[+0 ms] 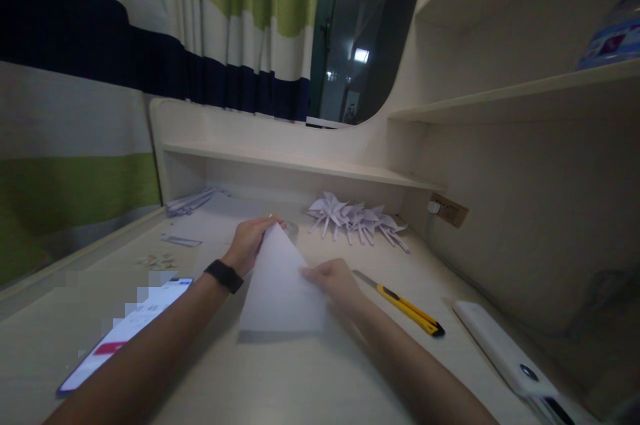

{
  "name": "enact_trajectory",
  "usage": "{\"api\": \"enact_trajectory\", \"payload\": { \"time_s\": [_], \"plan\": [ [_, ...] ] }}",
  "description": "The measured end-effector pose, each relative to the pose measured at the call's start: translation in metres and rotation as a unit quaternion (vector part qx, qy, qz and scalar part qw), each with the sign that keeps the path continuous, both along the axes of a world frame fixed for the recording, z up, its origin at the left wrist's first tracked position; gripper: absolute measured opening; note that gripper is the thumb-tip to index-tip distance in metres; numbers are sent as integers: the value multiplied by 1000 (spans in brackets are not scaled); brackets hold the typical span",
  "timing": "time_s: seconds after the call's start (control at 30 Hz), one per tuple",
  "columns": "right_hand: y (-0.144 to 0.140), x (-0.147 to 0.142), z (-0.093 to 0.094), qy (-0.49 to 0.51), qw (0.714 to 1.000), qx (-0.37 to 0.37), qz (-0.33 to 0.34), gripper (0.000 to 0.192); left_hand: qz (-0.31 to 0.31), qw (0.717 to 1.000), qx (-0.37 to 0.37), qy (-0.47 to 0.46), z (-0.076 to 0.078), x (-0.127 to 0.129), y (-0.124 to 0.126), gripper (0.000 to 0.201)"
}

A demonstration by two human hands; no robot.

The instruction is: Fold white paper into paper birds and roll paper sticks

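Note:
A white sheet of paper (283, 292) is held up at a tilt over the desk, its top narrowing to a point. My left hand (251, 242), with a black band on the wrist, grips the sheet near that top corner. On the right edge, the fingers of my right hand (334, 278) pinch the paper. Just right of this hand lies a yellow utility knife (407, 308) with its blade out. Behind my left fingertips a small clear round object (291, 230) is partly hidden.
Several white paper pinwheels (353, 215) lie at the back. Paper sheets (210, 215) and rolled paper sticks (193, 201) are back left, near small scraps (157, 260). A lit phone (135, 328) lies left, partly behind my forearm. A long white device (500, 342) sits right.

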State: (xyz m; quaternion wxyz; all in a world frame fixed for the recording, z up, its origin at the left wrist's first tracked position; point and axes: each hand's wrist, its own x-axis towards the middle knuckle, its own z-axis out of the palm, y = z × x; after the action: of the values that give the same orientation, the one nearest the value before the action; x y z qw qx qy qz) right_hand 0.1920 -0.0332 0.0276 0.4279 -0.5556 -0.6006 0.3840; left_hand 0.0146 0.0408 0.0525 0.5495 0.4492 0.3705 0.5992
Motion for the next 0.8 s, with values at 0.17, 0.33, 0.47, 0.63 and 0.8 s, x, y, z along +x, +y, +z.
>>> {"api": "enact_trajectory", "payload": {
  "time_s": [0.17, 0.33, 0.47, 0.63, 0.8],
  "plan": [
    [5, 6, -14, 48, 999, -19, -10, 48, -2, 1000, -8, -8, -10, 0, 8, 25],
    [4, 10, -26, 82, 996, -37, -13, 49, 6, 1000, -20, -14, -15, 1, 9, 23],
    [-4, 11, -29, 65, 997, -44, -8, 46, 15, 999, -27, -17, -18, -3, 12, 26],
    [-10, 20, -22, 14, 997, -66, 25, 42, 20, 999, -32, -18, -26, -5, 19, 28],
    [-7, 40, -7, -39, 994, -50, 89, 40, -12, 999, -34, -25, -35, -2, 21, 32]
  ]
}}
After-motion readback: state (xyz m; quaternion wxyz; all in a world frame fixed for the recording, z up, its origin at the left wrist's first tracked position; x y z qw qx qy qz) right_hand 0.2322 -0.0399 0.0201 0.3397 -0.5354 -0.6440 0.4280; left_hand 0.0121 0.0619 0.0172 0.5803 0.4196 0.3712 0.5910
